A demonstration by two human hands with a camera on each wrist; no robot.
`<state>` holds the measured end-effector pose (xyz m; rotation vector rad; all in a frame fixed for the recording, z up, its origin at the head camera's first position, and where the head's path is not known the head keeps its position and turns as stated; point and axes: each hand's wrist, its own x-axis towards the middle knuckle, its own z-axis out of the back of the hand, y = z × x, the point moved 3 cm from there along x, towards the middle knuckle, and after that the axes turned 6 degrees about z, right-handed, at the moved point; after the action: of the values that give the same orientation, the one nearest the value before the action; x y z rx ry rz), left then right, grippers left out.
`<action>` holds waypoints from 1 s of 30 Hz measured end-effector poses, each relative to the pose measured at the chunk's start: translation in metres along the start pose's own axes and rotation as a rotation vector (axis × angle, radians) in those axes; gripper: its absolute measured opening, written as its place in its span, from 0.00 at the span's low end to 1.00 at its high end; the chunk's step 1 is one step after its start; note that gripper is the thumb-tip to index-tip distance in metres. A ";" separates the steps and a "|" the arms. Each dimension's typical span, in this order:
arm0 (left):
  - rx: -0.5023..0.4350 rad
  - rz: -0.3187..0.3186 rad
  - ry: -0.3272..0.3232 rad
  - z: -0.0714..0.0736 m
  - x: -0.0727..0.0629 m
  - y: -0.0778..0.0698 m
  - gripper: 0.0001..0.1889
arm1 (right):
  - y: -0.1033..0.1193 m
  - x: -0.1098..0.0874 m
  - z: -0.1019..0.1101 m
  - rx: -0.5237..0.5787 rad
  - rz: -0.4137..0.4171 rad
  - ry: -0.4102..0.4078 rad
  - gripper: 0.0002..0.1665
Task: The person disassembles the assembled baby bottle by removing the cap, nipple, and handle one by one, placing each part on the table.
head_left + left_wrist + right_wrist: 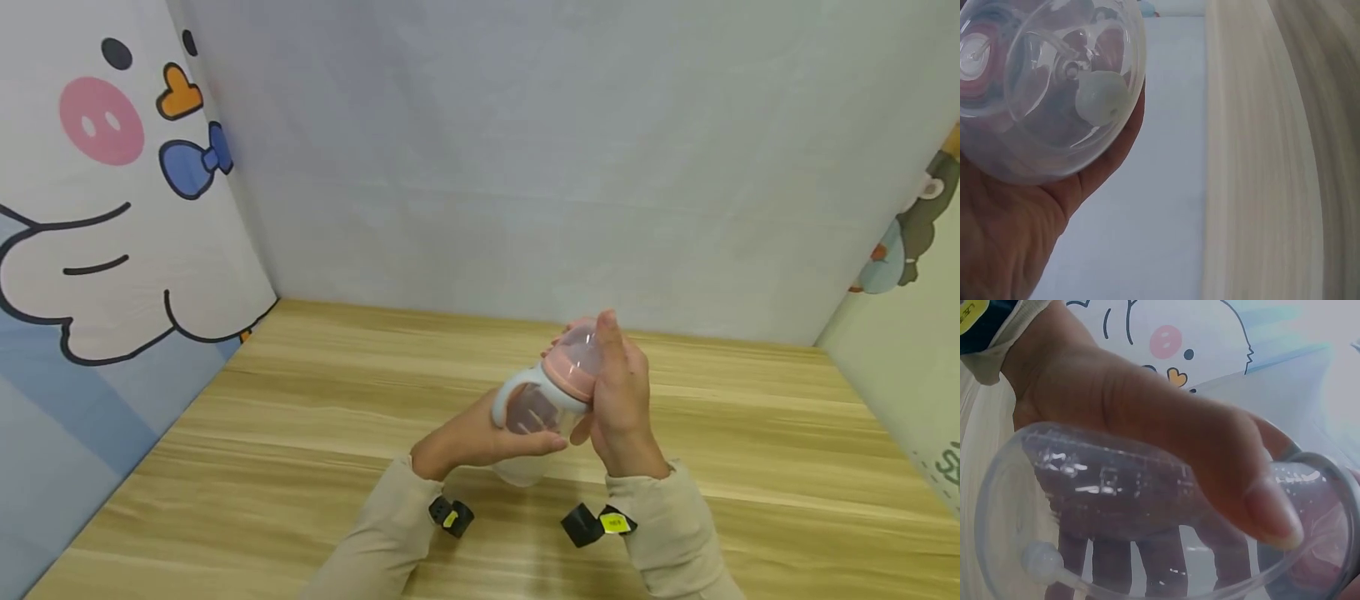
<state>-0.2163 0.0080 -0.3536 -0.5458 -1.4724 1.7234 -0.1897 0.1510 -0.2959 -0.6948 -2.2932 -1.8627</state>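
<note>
- Pink collar (567, 376) and clear dome (580, 345) top one bottle (559, 395), which is tilted above the table (300, 400), a little right of the middle; its dome points far and right, its base near and left.
- Head: two hands, both grasping the bottle. The left hand (480, 435) wraps the clear body; the right hand (621, 400) wraps the collar and dome. One pale blue handle (504, 403) shows, on the bottle's left. Two black wrist cameras (582, 526) sit at two beige sleeves (390, 521).
- Left wrist: the bottle's clear base fills a corner, the left hand against its wall. Inside is one whitish ball (1102, 98). I cannot tell whether there is liquid.
- Right wrist: the bottle's body holds the ball and one tube (1075, 580) joined to it. One thumb crosses the body; four fingers show through its wall.
</note>
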 end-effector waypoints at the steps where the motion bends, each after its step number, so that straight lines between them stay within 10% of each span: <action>1: 0.006 -0.005 0.003 0.000 0.000 0.000 0.31 | 0.001 0.000 0.000 -0.007 -0.002 -0.005 0.26; 30: 0.095 0.050 0.024 -0.002 0.003 0.009 0.30 | -0.003 0.007 0.014 -0.005 -0.118 0.041 0.28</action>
<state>-0.2192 0.0116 -0.3626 -0.5553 -1.3630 1.8097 -0.1944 0.1656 -0.2991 -0.5279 -2.3517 -1.9136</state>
